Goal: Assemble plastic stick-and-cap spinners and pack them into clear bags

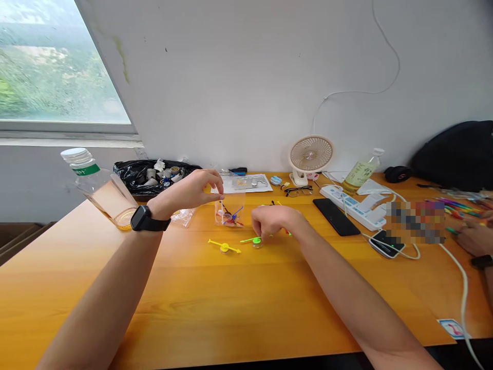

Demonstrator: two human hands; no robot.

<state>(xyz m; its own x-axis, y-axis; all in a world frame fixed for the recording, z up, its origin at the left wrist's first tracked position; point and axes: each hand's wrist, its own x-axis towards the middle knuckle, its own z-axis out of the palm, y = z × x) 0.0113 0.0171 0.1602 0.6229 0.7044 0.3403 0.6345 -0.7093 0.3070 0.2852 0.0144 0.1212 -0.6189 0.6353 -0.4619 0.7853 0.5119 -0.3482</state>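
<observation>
My left hand (198, 187), with a dark watch on its wrist, pinches the top edge of a small clear plastic bag (219, 218). Several coloured pieces, among them blue and red ones, lie inside the bag. To its right, my right hand (271, 221) is curled down with its fingertips at a green arrow spinner (257, 240) on a clear round base. A yellow arrow spinner (224, 247) lies on the table, left of the green one and in front of the bag. More coloured arrow pieces are partly hidden behind my right hand.
A tilted-looking bottle (103, 192) stands left, near a black bag of odds and ends (154, 174). Behind are a fan (310, 156) and glasses (298, 191). Rightward are a black phone (336, 217), a power strip (352, 208), cables and another person's hand (472, 239).
</observation>
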